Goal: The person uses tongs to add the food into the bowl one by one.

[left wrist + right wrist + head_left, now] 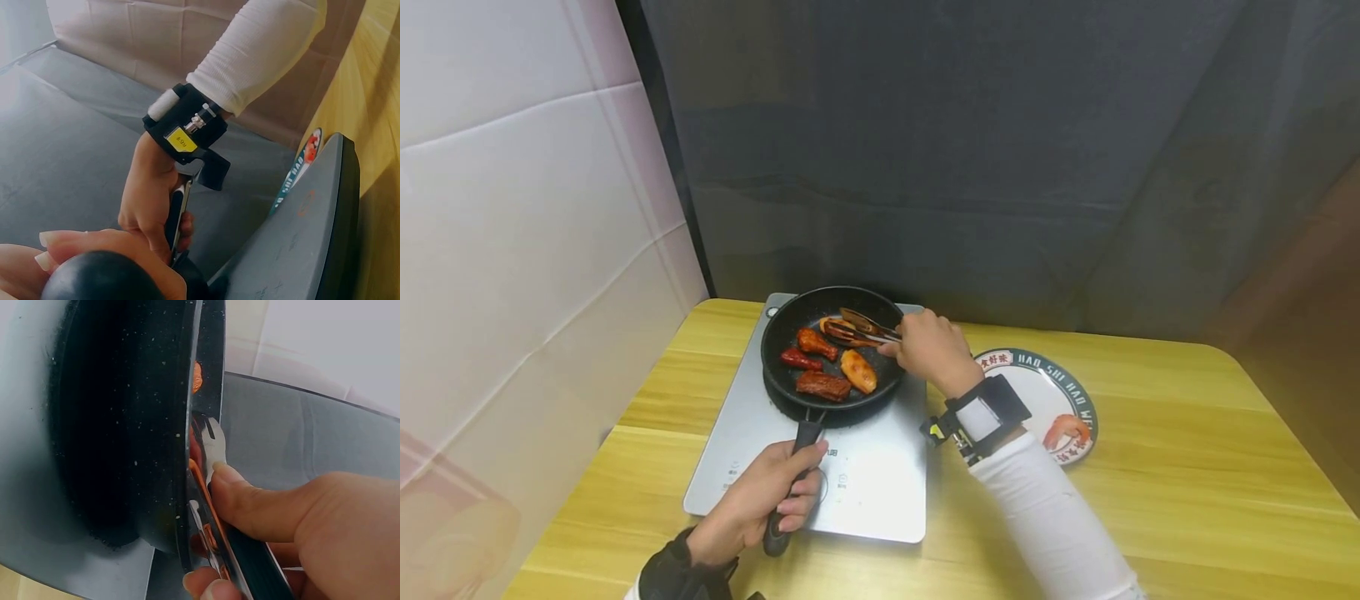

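My left hand (767, 492) grips the black handle (808, 435) of a frying pan (782, 312), its fingers curled around it. With my right hand (934, 346) I hold metal tongs (887, 333), which reach over the right rim into the pan. Their tips are at an orange-brown piece of food (829, 325) at the back of the pan. Nearer the front lie a browned drumstick (817, 342), a smaller red drumstick (801, 359), a dark red slab of meat (823, 385) and a yellow chicken wing piece (858, 372). In the right wrist view, my thumb presses the tongs beside the pan's rim.
The pan is over a silver induction cooker (880, 500) on a wooden table (1187, 450). To the right, partly behind my right forearm, lies a round plate (1037, 392) with printed lettering and a shrimp picture. A dark curtain (962, 167) hangs behind the table.
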